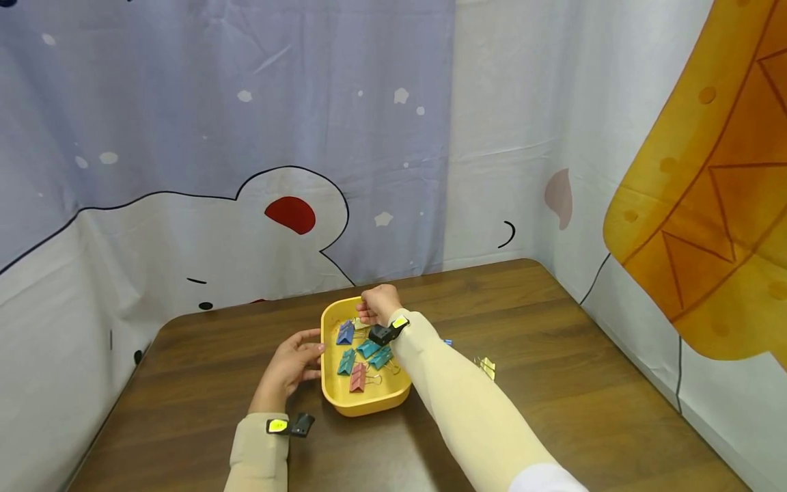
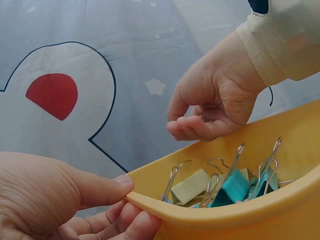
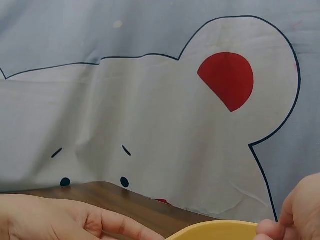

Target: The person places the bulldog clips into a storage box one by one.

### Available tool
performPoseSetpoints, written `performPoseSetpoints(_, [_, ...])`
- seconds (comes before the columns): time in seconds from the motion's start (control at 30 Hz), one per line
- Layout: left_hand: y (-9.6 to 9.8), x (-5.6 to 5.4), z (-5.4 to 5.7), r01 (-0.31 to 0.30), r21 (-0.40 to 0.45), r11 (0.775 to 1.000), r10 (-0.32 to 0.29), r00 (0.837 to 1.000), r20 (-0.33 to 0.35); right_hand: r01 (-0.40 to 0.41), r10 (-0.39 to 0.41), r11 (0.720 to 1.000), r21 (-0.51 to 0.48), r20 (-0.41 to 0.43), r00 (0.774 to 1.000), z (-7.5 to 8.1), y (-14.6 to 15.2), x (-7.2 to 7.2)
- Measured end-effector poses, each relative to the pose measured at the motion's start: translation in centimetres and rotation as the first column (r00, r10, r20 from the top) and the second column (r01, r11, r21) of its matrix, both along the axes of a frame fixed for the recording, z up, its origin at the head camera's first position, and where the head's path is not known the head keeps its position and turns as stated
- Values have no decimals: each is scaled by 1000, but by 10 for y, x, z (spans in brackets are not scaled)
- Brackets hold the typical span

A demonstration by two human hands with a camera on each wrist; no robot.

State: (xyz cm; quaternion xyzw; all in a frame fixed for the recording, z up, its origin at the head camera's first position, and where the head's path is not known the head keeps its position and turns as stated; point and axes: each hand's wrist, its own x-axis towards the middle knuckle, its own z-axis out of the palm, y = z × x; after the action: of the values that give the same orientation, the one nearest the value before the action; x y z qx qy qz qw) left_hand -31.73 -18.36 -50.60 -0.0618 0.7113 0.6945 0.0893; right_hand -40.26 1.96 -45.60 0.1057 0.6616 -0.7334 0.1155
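Observation:
The yellow plastic tray [image 1: 363,408] stands on the table with several binder clips inside. Blue [image 1: 346,333], teal [image 1: 346,362] and pink [image 1: 358,378] clips lie in it; a pale yellow clip [image 2: 191,186] shows near the far wall. My left hand [image 1: 292,364] pinches the tray's left rim, thumb on top and fingers below, as the left wrist view shows. Above the far right part of the tray hangs my right hand [image 2: 215,95], its fingers loosely curled with nothing visible between them. The right wrist view catches only parts of both hands and the tray's rim [image 3: 220,225].
On the wooden table [image 1: 584,369], right of the tray, lies a yellow binder clip [image 1: 486,367]. A small blue thing [image 1: 448,342] peeks out behind the right forearm. A printed curtain [image 1: 393,137] hangs along the back and right side.

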Motion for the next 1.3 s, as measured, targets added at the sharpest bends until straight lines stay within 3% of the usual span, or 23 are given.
performPoseSetpoints(0.13, [0,-1,-1,-3,2,1000,3,1000,-1,-83,83,997,11,-66,994,-1,6,0])
performPoseSetpoints(0.27, [0,-1,-2,-8,-2,1000,8,1000,4,-206,213,976,65,-135,968,-4,14,-2])
performPoseSetpoints(0.4, [0,-1,-2,-11,-10,1000,11,1000,4,-265,278,959,98,-164,947,-5,21,-3])
performPoseSetpoints(0.97, [-2,1,2,-11,-22,1000,11,1000,6,-316,333,941,120,-171,927,15,84,-2])
performPoseSetpoints(1.3, [-2,1,1,-8,-17,1000,9,1000,18,-326,356,923,206,-130,925,2,129,12])
